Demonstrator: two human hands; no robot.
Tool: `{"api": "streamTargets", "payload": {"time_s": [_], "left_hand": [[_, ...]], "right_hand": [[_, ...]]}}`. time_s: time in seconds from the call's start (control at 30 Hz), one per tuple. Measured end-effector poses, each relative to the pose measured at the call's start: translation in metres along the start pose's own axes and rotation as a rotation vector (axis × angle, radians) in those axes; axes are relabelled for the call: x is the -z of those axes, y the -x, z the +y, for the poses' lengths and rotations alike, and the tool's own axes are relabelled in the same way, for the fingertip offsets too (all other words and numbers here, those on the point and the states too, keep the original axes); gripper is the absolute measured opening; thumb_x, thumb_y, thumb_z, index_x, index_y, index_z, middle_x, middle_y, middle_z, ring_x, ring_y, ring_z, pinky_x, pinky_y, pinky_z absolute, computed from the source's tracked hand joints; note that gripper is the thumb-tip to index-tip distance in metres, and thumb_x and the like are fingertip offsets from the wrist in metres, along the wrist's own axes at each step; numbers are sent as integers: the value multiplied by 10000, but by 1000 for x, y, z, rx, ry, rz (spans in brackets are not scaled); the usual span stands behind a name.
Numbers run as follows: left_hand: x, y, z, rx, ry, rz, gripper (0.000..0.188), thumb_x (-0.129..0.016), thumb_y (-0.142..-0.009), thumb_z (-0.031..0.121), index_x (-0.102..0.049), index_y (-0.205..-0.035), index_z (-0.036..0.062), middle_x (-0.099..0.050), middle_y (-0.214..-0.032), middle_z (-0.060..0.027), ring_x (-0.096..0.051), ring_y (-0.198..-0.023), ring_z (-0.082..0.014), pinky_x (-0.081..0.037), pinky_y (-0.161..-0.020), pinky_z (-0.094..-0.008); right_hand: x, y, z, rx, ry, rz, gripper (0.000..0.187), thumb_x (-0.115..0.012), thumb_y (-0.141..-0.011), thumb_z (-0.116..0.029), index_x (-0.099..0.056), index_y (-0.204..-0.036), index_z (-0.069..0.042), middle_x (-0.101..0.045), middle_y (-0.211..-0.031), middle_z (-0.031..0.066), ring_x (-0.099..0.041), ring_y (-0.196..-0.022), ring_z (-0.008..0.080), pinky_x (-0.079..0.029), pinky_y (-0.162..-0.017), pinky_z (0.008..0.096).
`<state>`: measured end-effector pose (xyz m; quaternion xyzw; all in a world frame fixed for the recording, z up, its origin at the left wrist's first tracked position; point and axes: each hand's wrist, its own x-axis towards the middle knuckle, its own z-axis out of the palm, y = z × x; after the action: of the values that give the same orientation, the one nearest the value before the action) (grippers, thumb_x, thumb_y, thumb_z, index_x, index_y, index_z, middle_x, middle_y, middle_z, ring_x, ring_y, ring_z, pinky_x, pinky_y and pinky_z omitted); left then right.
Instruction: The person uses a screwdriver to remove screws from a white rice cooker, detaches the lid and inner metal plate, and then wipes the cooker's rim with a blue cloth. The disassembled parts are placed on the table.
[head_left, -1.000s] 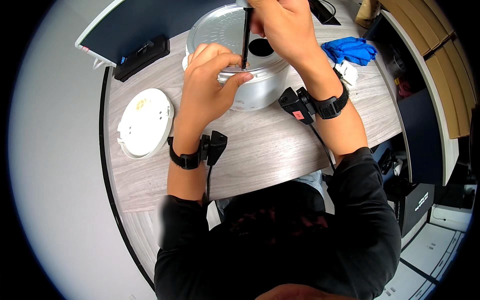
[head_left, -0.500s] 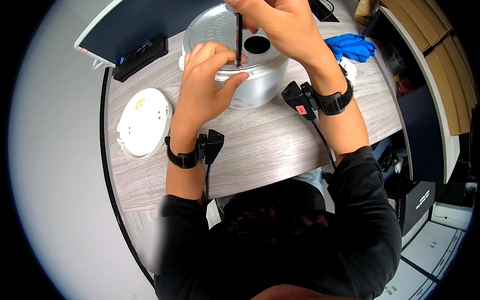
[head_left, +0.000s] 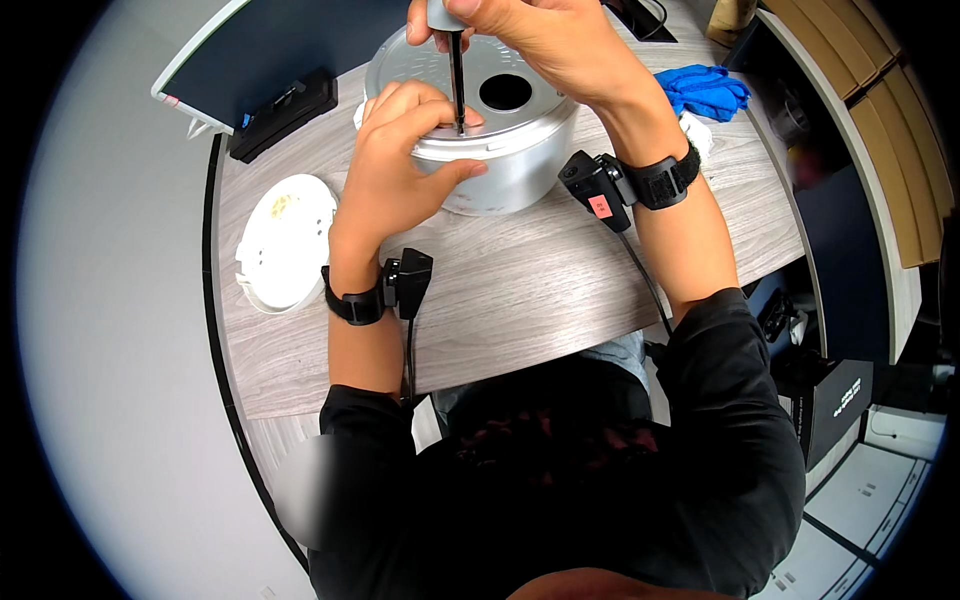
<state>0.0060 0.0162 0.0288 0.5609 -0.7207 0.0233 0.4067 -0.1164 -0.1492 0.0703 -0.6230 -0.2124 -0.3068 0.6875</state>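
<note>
In the head view, a grey-handled screwdriver with a black shaft (head_left: 457, 75) is gripped by the right hand (head_left: 525, 32), tip directed down at the near rim of a round silver pot-shaped body (head_left: 520, 180). This body is supported by the grey wood-grain table (head_left: 520, 280). The left hand (head_left: 393, 165) is placed at the rim, thumb and fingers spread wide.

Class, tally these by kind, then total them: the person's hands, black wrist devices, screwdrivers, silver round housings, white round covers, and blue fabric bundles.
Left hand and right hand: 2
Black wrist devices: 2
Screwdriver: 1
Silver round housing: 1
White round cover: 1
Blue fabric bundle: 1
Total: 8
</note>
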Motion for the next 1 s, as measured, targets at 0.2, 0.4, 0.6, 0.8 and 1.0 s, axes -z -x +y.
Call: {"api": "streamTargets", "payload": {"time_s": [0.2,0.4,0.6,0.8,1.0], "left_hand": [[6,-1,9,-4,28,19,277,-815,-792,146,-730,-1050,89,-632,-914,-14,-581,-916,-205,-433,-836,-334],[-11,-3,5,44,352,227,232,-591,-1016,222,-730,-1083,48,-742,-935,-50,-648,-822,-118,-483,-746,-274],[-17,-2,3,177,370,258,180,-649,-986,200,-766,-983,63,-745,-794,-1,-643,-740,-88,-483,-728,-253],[-22,-5,5,217,458,348,116,-776,-885,140,-731,-893,33,-729,-786,-22,-633,-713,-72,-494,-694,-231],[-20,-5,0,197,464,363,198,-826,-826,105,-643,-805,33,-708,-755,-20,-635,-715,-79,-502,-696,-234]], "right_hand": [[-4,-2,-3,-4,26,-49,272,-637,-1009,-167,-569,-1203,10,-667,-1024,41,-623,-912,94,-511,-809,242],[-8,-1,-6,-13,157,29,247,-655,-998,-163,-627,-1166,17,-652,-981,10,-587,-882,72,-505,-779,236],[-9,-1,-5,48,229,52,257,-624,-1013,-152,-627,-1193,32,-687,-999,40,-619,-880,93,-521,-806,248],[-23,2,9,73,37,155,204,-640,-1000,-115,-586,-1139,24,-689,-966,64,-630,-864,89,-531,-794,246],[-28,0,6,56,191,230,272,-778,-888,-68,-577,-1057,2,-657,-876,30,-603,-782,32,-499,-677,173]]}}
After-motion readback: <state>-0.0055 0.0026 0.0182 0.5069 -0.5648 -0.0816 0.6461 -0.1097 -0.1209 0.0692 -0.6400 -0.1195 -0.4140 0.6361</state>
